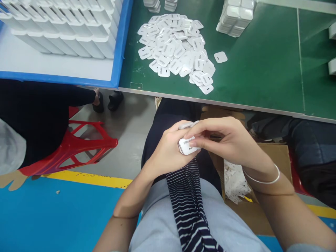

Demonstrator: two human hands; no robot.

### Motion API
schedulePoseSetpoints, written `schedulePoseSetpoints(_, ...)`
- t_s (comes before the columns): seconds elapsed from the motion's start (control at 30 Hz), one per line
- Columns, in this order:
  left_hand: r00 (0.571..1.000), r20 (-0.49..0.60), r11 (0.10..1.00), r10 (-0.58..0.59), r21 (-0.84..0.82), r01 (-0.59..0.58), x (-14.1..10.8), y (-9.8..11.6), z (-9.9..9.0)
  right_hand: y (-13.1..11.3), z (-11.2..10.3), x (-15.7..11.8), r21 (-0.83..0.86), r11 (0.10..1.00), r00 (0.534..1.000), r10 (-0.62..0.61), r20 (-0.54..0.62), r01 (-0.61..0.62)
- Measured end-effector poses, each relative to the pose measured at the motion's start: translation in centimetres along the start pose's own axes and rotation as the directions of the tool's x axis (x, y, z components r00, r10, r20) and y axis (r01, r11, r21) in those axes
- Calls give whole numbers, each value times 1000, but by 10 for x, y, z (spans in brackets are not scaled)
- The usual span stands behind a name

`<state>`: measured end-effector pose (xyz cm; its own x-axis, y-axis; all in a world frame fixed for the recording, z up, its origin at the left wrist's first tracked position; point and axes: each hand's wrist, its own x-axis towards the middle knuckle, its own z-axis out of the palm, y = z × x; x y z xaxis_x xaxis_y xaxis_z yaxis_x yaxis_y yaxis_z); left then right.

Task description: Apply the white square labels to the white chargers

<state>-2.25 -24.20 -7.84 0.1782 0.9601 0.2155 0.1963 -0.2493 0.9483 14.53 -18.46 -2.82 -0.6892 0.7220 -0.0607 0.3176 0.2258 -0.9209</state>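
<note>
While the left hand (168, 150) curled around a white piece (187, 148) with rounded corners, the right hand (225, 136) reached across from the other side, its thumb resting on the printed face and its forefinger bent against the upper edge. Whether those right fingertips pinched the piece or only pressed on it, I could not tell. The piece sat between the two hands, above the lap, its dark lettering partly hidden by the thumb and a small dark slot showing below. Just beyond it, between the hands, another white edge (187, 125) stuck out, mostly covered by fingers.

A bangle (273, 177) circled the right wrist. Ahead of both hands, past the near edge of the green worktop (267, 63), lay a loose heap of similar white pieces (175, 49). One single piece (220, 57) rested just to the right of that heap, and neat white stacks (233, 17) stood farther ahead of the right hand. Forward and left of the left hand, a blue-rimmed tray (78, 80) held rows of white units (68, 40). Below the right forearm stood an open cardboard box (277, 159) with white scraps (235, 178) inside. Well to the left of the left hand was a red stool (86, 143).
</note>
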Motion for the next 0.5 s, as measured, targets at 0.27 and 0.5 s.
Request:
schedulePoseSetpoints(0.27,999,37,1000,-8,-1,8,1,0,1,-6,-2,2,-14,997,995,76,58,-76)
schedulePoseSetpoints(0.5,1000,9,1000,5,9,-5,-2,-2,7,-9,-2,1,-153,987,995,63,72,-52)
